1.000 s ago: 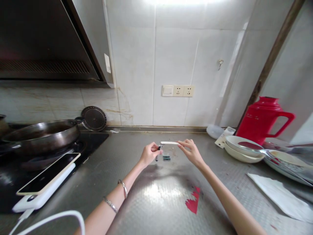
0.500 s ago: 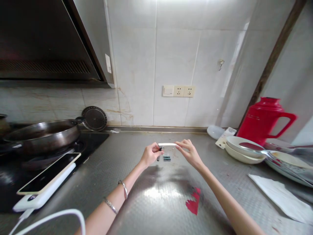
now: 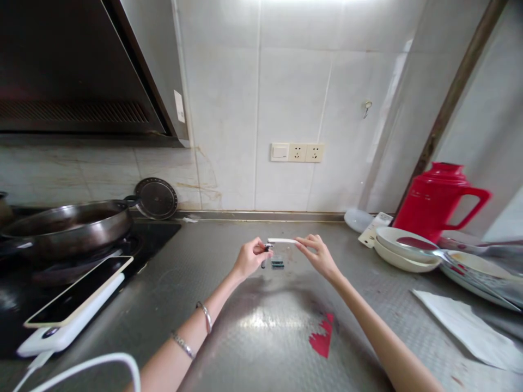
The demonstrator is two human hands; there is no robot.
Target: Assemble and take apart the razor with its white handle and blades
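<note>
My left hand [image 3: 248, 259] pinches a small black piece [image 3: 263, 264] with a shiny bit at its top; its exact kind is too small to make out. Between thumb and fingers, my right hand [image 3: 319, 254] grips the right end of a slim white stick-like handle [image 3: 281, 240]. The handle lies nearly level, its left end close above the black piece; whether they touch I cannot tell. Just below, on the metal counter [image 3: 229, 348], is a small clear item with dark green stripes [image 3: 277, 264].
On the left, a phone [image 3: 79, 294] lies on a white power bank [image 3: 69, 337] with a white cable, before a steel pan [image 3: 69, 223]. To the right stand bowls [image 3: 404, 261], a red thermos [image 3: 433, 201] and a white paper [image 3: 466, 326]. A torn red patch [image 3: 322, 337] marks the counter.
The white handle has shifted slightly right relative to my left hand, so its left end sits farther from the left fingertips. The view has moved a little to the right.
</note>
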